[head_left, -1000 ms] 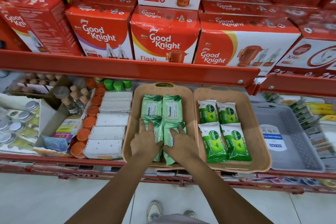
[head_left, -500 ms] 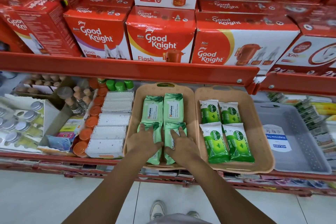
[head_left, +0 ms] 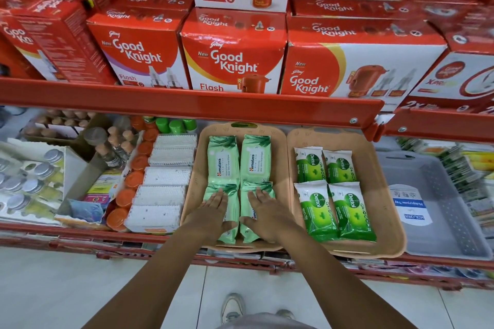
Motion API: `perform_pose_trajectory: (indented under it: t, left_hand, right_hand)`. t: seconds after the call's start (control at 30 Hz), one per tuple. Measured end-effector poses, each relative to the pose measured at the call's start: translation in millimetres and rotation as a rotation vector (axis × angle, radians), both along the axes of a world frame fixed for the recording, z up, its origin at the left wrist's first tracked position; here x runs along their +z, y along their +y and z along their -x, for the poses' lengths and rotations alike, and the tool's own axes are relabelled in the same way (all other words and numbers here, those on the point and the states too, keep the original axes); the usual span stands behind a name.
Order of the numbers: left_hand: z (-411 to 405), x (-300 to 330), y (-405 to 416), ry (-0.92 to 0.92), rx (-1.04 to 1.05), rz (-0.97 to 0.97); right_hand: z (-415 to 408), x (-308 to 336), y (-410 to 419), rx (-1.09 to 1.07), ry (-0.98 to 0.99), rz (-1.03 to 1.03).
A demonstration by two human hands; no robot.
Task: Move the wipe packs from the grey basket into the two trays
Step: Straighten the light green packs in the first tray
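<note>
Two tan trays sit side by side on the lower shelf. The left tray holds several pale green Himalaya wipe packs. The right tray holds several dark green Dettol wipe packs. My left hand lies flat, fingers apart, on the near left Himalaya pack. My right hand lies flat on the near right one. Neither hand grips anything. The grey basket stands right of the trays, with only a label inside it.
Red Good Knight boxes fill the shelf above, whose red front edge overhangs the trays. Left of the trays lie white cotton-bud boxes and orange-capped bottles. Small green packets crowd the far right.
Both hands have slid back toward me along the near Himalaya packs and flattened, uncovering more of those packs. The packs themselves stay in place.
</note>
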State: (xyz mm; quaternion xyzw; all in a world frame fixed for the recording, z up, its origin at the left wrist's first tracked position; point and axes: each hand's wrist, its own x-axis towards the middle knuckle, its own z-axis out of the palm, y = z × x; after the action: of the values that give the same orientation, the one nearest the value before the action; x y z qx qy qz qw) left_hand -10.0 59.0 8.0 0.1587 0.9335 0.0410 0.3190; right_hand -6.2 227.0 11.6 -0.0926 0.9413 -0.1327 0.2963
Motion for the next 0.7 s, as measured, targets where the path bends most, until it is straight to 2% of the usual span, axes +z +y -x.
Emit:
perform_pose_trajectory:
  t: [0.3, 0.5, 0.7]
  left_hand:
    - [-4.4, -19.7, -6.7, 0.143, 0.040, -0.091]
    - [-7.0, -15.6, -2.4, 0.146, 0.073, -0.058]
    - [26.1, 8.4, 12.6, 0.231, 0.127, -0.065]
  right_hand:
    - [-0.9, -7.7, -6.0, -0.022, 0.032, 0.005]
    - [-1.1, -3.0, -4.1, -0.012, 0.024, -0.003]
    - [40.1, 23.3, 2.6, -0.035, 0.176, 0.046]
